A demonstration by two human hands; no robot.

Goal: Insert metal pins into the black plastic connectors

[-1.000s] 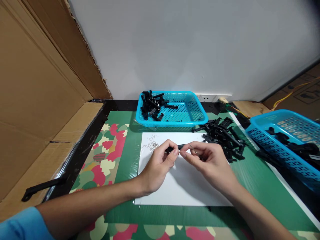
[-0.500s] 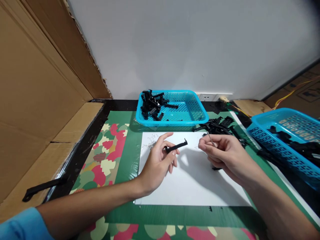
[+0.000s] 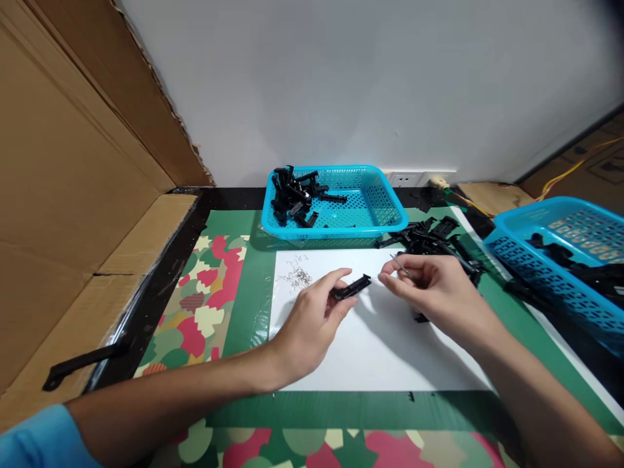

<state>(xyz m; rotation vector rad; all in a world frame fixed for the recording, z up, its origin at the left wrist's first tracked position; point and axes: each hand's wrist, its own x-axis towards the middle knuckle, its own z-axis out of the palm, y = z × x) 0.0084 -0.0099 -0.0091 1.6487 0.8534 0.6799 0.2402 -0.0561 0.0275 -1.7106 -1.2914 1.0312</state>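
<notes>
When the white sheet (image 3: 370,370) is read as a clock face, with twelve toward the wall, a black bar (image 3: 82,365) is seen far out at nine o'clock. Closer in at nine, paper with red, green and cream shapes (image 3: 207,322) is seen. Between eleven and twelve, just past the sheet, some black parts are held in a blue basket (image 3: 336,233). On the sheet at ten o'clock, a little pile of thin wire bits (image 3: 298,278) is spread. At nine, the left hand (image 3: 307,322) is closed in a light pinch, and by it one long black part (image 3: 351,288) is held, tilted, at eleven o'clock near the middle. Between one and two, the right hand (image 3: 426,281) is pinched narrow, and a thin grey stick (image 3: 400,265) is held in it. What is between its fingertips and the part's end is too small to be told. At one o'clock, a heap of black parts (image 3: 429,239) is piled. Between two and three, well apart from the left hand, more black pieces are held in another blue basket (image 3: 526,279).
</notes>
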